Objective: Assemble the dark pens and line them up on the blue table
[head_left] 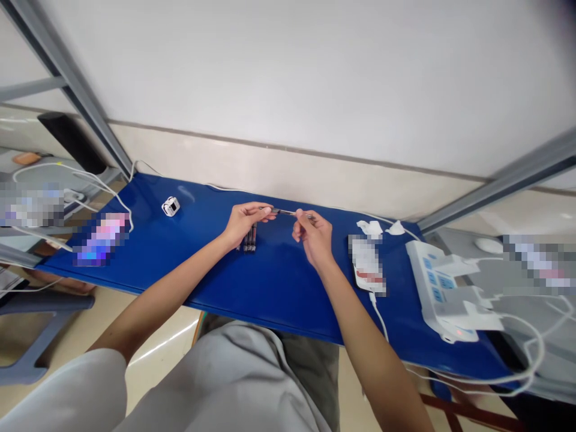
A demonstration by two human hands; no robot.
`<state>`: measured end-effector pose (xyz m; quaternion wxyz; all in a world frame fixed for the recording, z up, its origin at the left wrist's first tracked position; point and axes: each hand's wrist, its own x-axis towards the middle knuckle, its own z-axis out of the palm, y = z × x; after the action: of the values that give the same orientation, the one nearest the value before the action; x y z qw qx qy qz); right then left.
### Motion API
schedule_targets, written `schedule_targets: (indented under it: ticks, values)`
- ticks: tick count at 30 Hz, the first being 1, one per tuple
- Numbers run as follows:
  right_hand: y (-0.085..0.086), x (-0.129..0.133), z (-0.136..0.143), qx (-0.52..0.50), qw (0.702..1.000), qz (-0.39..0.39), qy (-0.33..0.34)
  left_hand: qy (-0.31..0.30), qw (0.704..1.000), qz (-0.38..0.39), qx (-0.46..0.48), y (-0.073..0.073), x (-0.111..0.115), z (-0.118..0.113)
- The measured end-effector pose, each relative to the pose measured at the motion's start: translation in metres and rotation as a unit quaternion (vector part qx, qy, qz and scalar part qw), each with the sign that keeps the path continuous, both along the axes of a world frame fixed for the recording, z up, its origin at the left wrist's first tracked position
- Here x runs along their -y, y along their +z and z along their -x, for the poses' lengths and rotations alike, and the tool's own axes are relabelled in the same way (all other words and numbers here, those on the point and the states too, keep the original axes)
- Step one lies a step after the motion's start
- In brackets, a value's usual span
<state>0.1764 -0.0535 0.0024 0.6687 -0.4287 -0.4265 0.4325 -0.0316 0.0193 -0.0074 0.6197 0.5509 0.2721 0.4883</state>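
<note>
Over the middle of the blue table (pixel 279 282), my left hand (pixel 246 222) pinches the dark barrel of a pen (pixel 283 212). My right hand (pixel 315 235) has its fingers closed on the other end, where a thin, lighter section shows between the two hands. A dark piece also lies along the right fingers; whether it is joined to the rest I cannot tell. Several dark pens (pixel 250 240) lie side by side on the table, just below my left hand and partly hidden by it.
A small white device (pixel 170 206) and a phone (pixel 102 239) are on the left. To the right lie another phone (pixel 366 264) with a white cable, crumpled tissues (pixel 370 229) and a large white power strip (pixel 429 282) with plugs. A wall borders the back edge.
</note>
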Motion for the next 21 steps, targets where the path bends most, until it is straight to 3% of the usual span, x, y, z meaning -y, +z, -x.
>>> schedule_targets:
  ticks: [5, 11, 15, 18, 21]
  values:
    - [0.001, -0.003, 0.0, -0.027, 1.0, -0.008, -0.01, 0.005, 0.998, -0.05, -0.023, 0.001, 0.005, -0.002]
    - [-0.005, -0.01, -0.004, -0.144, 0.988, -0.019, -0.046, -0.004, 0.984, -0.145, -0.1, 0.003, 0.003, 0.001]
    - [-0.006, -0.014, -0.018, -0.224, 0.975, 0.002, 0.003, 0.098, 0.979, -0.15, -0.101, -0.004, -0.024, 0.017]
    - [-0.005, -0.013, -0.03, -0.261, 0.965, 0.014, 0.022, 0.167, 0.954, -0.143, -0.202, -0.017, -0.046, 0.03]
    - [-0.004, -0.01, -0.039, -0.275, 0.959, 0.054, 0.031, 0.161, 0.934, -0.158, -0.278, -0.03, -0.054, 0.036]
